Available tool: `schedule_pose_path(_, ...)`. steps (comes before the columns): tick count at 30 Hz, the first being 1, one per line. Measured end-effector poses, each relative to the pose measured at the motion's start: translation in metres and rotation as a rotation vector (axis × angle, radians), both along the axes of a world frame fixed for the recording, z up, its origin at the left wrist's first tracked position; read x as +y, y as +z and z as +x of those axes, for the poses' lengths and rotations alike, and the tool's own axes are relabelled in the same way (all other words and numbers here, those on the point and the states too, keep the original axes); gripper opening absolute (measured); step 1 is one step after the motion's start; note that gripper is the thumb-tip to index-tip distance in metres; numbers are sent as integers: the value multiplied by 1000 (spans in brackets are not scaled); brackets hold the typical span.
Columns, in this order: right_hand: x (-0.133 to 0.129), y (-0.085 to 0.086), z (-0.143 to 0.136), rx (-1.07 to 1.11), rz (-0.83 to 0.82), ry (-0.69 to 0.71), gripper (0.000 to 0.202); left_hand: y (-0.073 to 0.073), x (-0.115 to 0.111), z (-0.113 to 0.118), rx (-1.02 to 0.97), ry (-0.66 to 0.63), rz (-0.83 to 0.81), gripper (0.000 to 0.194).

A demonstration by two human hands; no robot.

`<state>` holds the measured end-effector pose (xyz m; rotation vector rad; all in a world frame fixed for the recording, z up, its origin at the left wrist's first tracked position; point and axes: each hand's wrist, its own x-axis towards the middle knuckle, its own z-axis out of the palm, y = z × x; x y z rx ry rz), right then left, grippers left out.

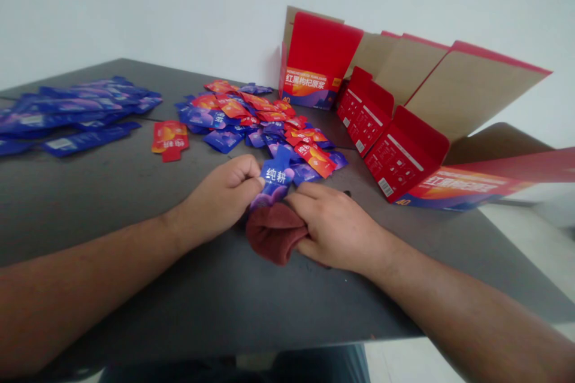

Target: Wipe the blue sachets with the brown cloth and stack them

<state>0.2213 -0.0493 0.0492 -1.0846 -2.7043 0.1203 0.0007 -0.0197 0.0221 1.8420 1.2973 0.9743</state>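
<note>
Between my hands is a blue sachet (277, 175) with white characters and purple fruit printed on it. My left hand (227, 194) pinches its left edge between thumb and fingers. A brown-red cloth (272, 233) is gripped in my right hand (335, 221), bunched against the lower part of the sachet. The cloth hides the sachet's bottom end. Just beyond my hands lies a mixed heap of red and blue sachets (314, 158). A single red sachet (171, 139) rests on the table to the left of that heap.
A pile of blue sachets (85, 105) lies at the far left of the dark grey table (179, 305). Open red cardboard boxes (312, 66) stand at the back right, flaps raised, with another printed box (462, 182) nearer the right edge. A white wall rises behind.
</note>
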Motion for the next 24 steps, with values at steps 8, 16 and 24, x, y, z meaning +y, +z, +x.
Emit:
schedule_pose_path(8, 0, 1, 0, 6, 57, -123, 17, 1, -1, 1, -18, 14, 21, 19)
schedule_pose_path(16, 0, 0, 0, -41, 36, -64, 17, -1, 1, 0, -21, 46, 12, 19)
schedule_pose_path(24, 2, -1, 0, -57, 17, 10, 20, -2, 3, -2, -15, 53, 31, 19)
